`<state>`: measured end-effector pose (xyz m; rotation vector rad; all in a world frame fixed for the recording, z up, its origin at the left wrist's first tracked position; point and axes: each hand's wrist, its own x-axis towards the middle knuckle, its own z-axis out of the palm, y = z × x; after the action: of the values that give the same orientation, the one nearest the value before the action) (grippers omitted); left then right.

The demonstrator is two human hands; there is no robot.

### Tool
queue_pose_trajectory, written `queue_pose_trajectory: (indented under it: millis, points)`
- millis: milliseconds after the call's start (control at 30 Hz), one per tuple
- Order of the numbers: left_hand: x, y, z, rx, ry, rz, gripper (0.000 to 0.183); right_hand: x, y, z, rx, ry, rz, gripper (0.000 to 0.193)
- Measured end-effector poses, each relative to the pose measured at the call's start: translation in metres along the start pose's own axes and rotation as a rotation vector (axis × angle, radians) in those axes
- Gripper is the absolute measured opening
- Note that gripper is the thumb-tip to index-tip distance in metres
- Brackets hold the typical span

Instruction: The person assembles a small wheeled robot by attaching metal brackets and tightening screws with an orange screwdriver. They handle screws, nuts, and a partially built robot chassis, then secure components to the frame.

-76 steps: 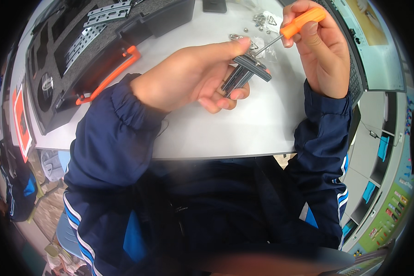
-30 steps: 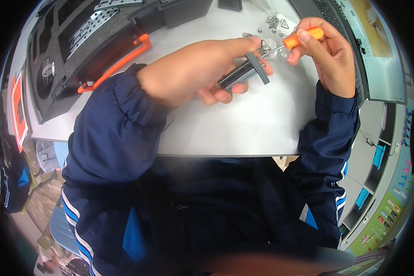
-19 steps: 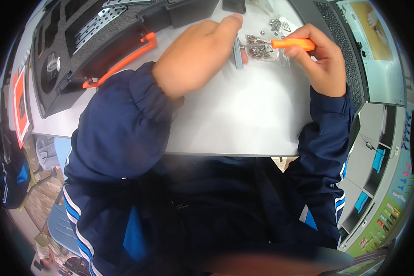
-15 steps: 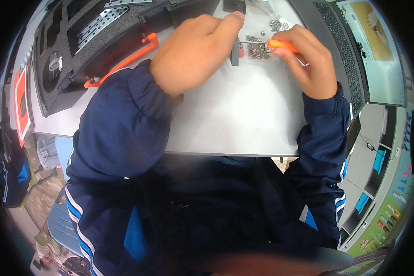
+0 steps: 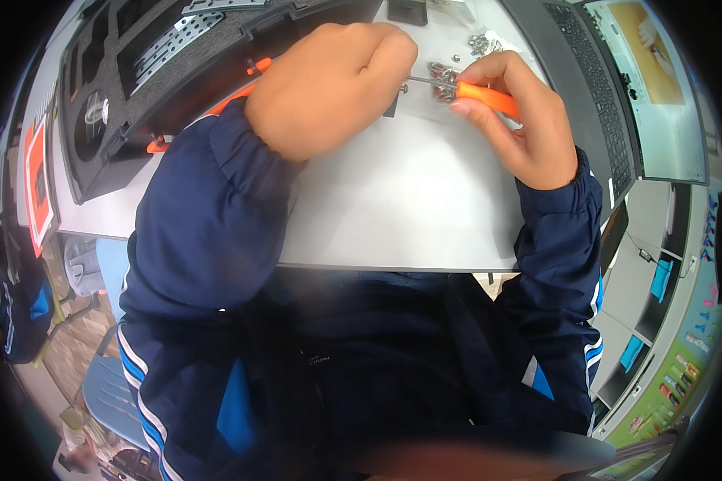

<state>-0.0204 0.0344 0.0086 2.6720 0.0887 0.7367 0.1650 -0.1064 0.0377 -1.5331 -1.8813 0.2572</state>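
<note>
Orange-handled screwdriver [image 5: 488, 98] over a pale grey table [image 5: 409, 208]; navy sleeves [image 5: 204, 208] striped white and blue; black foam case [image 5: 136, 88]; silvery, possibly metal, screws [image 5: 481, 42].

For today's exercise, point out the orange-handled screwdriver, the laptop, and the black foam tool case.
orange-handled screwdriver [image 5: 489, 99], head view, on the middle of its orange handle.
laptop [image 5: 594, 88], head view, on its keyboard.
black foam tool case [image 5: 136, 88], head view, on the dark foam between cut-outs.
</note>
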Motion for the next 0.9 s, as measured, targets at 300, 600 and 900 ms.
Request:
queue_pose_trajectory:
  millis: [300, 600, 900]
  points:
    - [0.002, 0.002, 0.006, -0.124, 0.016, -0.070, 0.010, -0.002, 0.006, 0.006, -0.187, 0.031, -0.073, 0.011]
    - [0.000, 0.003, 0.006, -0.232, -0.015, -0.171, 0.011, 0.000, 0.004, 0.006, -0.117, 0.097, -0.037, 0.011]
    - [0.000, 0.010, 0.009, -0.341, 0.067, -0.325, 0.030, -0.006, -0.003, 0.013, -0.221, 0.046, 0.085, 0.016]
